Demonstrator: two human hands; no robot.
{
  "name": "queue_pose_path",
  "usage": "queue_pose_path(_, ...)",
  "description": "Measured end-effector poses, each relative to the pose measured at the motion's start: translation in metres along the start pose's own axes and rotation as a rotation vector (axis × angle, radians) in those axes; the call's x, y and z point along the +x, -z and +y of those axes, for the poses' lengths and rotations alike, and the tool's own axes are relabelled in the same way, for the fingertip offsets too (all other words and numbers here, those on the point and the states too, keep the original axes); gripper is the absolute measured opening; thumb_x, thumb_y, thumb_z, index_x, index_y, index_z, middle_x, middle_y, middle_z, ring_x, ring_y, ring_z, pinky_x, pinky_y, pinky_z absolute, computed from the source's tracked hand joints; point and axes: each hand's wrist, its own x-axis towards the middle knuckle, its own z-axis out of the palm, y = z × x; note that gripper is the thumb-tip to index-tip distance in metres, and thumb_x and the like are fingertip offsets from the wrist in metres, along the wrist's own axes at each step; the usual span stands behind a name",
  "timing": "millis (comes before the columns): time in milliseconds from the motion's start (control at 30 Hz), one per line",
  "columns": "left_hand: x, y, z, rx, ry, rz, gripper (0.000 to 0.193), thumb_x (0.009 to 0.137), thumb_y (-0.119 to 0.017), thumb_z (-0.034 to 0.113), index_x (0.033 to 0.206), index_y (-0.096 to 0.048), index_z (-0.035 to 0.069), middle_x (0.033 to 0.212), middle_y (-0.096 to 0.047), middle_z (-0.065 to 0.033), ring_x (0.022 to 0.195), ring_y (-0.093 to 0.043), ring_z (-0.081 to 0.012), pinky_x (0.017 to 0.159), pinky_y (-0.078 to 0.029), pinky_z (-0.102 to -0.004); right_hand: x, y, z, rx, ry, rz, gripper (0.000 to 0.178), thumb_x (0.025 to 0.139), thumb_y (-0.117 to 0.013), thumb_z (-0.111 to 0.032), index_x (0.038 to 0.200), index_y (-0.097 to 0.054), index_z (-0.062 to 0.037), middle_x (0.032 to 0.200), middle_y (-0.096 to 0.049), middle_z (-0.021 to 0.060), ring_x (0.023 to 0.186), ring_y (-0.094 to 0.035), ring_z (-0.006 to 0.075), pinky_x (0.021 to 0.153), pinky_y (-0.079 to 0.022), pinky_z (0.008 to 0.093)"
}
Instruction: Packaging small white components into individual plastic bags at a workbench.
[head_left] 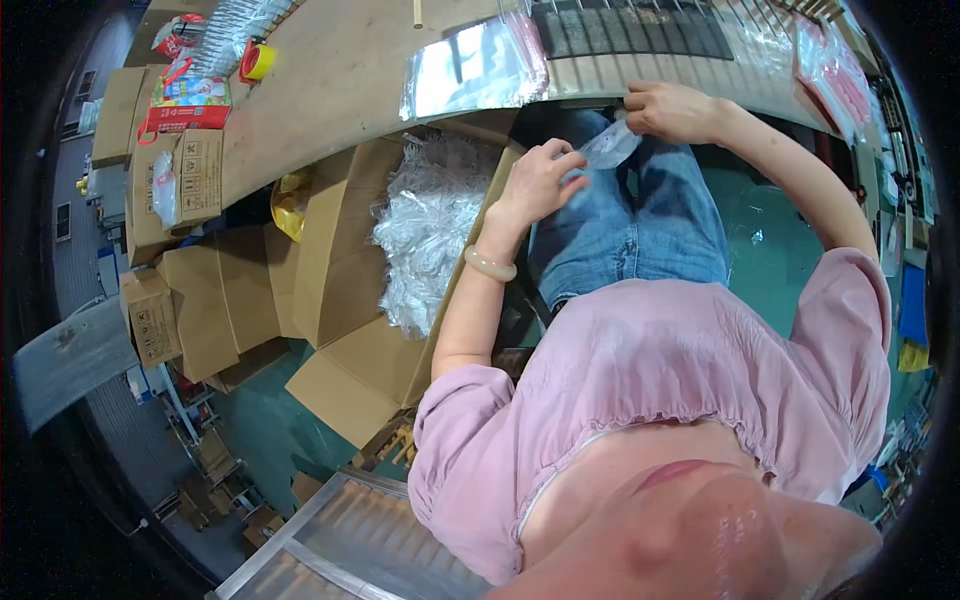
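Note:
Over my lap, just below the wooden table's edge [360,110], both hands hold a small clear plastic bag [610,148]. My left hand [540,180], with a pale bangle on its wrist, pinches the bag's near end. My right hand [672,108] grips its far end by the table edge. What the bag contains cannot be made out. To my left an open cardboard box [345,300] holds a heap of clear plastic packets [430,225].
On the table lie a stack of flat clear bags [475,65], a dark grid-like rack [630,28], red-trimmed bags [835,70] at the right, a yellow tape roll [258,62] and a colourful carton [188,100]. More cardboard boxes [180,190] stand at the left on a green floor.

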Motion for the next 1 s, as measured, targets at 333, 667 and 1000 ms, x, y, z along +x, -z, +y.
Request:
queue_pose_path(333,0.005,0.014,-0.001,-0.136,0.231,0.343,0.02,0.074,-0.072,0.011,0.094,-0.068,0.008,0.079,-0.068,-0.0093,0.068,-0.066,-0.0235,0.06,-0.052,-0.0312,-0.009,-0.02,-0.014,0.439,-0.101,0.407,0.035,0.073,-0.057,0.009,0.104,-0.065,-0.0055,0.084,-0.053,0.0113,0.077,-0.055,0.0292,0.065,-0.044,0.0355)
queue_pose_path(667,0.006,0.015,-0.009,-0.088,0.282,0.37,0.014,0.077,-0.073,0.012,0.09,-0.071,0.007,0.078,-0.069,-0.0103,0.066,-0.068,-0.017,0.061,-0.053,-0.0268,0.0,-0.022,-0.024,0.695,-0.479,0.562,0.021,0.082,-0.059,0.001,0.1,-0.065,-0.0055,0.083,-0.055,0.0073,0.072,-0.055,0.0186,0.064,-0.044,0.0294)
queue_pose_path(1000,-0.007,0.014,-0.006,-0.063,0.189,0.453,0.003,0.08,-0.065,0.007,0.08,-0.066,0.004,0.076,-0.067,-0.0084,0.07,-0.066,-0.022,0.064,-0.051,-0.0312,0.004,-0.048,-0.035,0.739,-0.443,0.68,0.007,0.081,-0.065,-0.008,0.081,-0.063,-0.0012,0.08,-0.056,0.0075,0.071,-0.055,0.0152,0.063,-0.044,0.0271)
